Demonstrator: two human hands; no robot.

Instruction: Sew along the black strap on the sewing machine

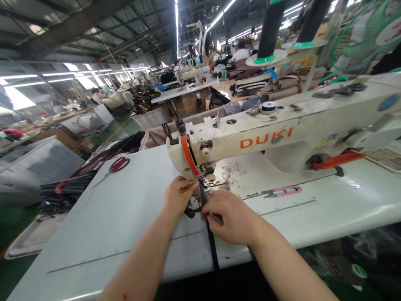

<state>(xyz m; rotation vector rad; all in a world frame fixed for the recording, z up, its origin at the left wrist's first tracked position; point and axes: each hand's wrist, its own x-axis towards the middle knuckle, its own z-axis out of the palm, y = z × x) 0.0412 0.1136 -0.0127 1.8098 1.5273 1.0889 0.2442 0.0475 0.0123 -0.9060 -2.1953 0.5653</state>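
At the table's [109, 217] front edge, left hand [178, 197] and right hand [231, 218] seemingly pinch a light, limp black strap [213, 247], best held flat near the sewing machine [266, 138].

Factory hall. Dark steel roof trusses [78, 25] high above the left hand [178, 196], fluorescent strip lights [177, 25] running away from it. Bright windows [17, 98] far left of it. Green floor [123, 127] up-left. Rows of white sewing tables [184, 90] well beyond; green-guarded fan [360, 37] far up-right of the right hand [233, 219].
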